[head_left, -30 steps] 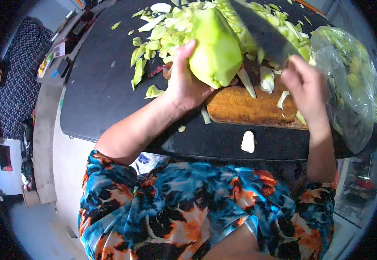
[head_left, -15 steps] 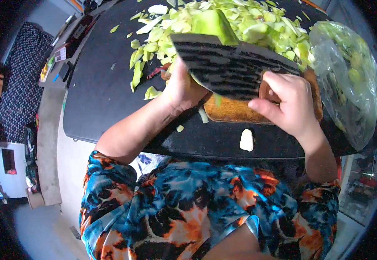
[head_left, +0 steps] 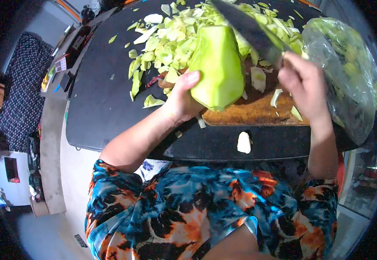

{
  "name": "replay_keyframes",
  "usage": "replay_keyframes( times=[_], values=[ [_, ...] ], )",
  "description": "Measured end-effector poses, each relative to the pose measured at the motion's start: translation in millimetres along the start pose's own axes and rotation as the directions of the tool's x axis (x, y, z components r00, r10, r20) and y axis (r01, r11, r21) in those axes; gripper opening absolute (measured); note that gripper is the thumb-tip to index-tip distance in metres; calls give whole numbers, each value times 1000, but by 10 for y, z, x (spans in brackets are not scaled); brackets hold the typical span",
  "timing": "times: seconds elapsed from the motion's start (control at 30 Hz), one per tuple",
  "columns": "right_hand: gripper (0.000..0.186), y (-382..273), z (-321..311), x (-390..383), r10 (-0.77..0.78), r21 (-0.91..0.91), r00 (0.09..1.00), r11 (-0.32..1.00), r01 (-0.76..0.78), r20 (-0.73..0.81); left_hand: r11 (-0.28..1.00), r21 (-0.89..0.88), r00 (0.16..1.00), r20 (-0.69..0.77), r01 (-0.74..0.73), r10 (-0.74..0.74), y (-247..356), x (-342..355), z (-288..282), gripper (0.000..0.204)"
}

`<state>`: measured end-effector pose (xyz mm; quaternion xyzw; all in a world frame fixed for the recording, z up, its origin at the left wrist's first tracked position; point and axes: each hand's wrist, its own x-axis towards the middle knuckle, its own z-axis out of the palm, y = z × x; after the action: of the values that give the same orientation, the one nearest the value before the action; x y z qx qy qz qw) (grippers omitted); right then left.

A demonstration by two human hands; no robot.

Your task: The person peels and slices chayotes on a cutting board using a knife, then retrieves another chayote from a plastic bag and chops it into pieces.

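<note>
My left hand (head_left: 184,96) grips a big, pale-green peeled fruit (head_left: 218,71), much like a green papaya, and tilts it above the chopping board. Its thumb lies along the near left side; the other fingers are hidden behind the fruit. In my right hand (head_left: 302,86), raised over the board's right side, is a broad dark cleaver (head_left: 250,34). The blade points up and left, apart from the fruit, and is partly smeared by motion. Beneath is a brown wooden chopping board (head_left: 257,108) with a few pale slivers on it.
A wide heap of light-green shavings (head_left: 167,43) covers the far part of the black table (head_left: 97,99). To the right lies a clear plastic bag (head_left: 344,78) with green pieces inside. One whitish piece (head_left: 244,142) rests near the table's front edge.
The cleaver has swung from across the fruit's front to the far right side, its blade now slanting up. The fruit and more of the board have come into view.
</note>
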<state>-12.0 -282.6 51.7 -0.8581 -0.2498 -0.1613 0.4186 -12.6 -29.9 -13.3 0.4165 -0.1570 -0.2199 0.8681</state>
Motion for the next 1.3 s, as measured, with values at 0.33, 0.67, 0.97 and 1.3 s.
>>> replay_keyframes(
  times=[0.33, 0.67, 0.97, 1.3],
  values=[
    [49, -260, 110, -69, -333, -87, 913, 928, 361, 235, 994, -8, 990, -87, 107, -107, -247, -28, -286, 67],
    [42, 416, -33, 217, 158, -170, 976, 968, -183, -151, 999, 39, 988, -154, -8, 13, 20, 5, 208, 82],
    [46, -169, 194, -56, -297, -123, 935, 938, 324, 193, 879, -475, 953, -249, 33, -170, 88, 103, 40, 72],
    [49, -238, 287, -126, -364, -215, 889, 879, 426, 276, 861, -490, 990, 48, 136, -129, 23, 103, -176, 73]
  ],
)
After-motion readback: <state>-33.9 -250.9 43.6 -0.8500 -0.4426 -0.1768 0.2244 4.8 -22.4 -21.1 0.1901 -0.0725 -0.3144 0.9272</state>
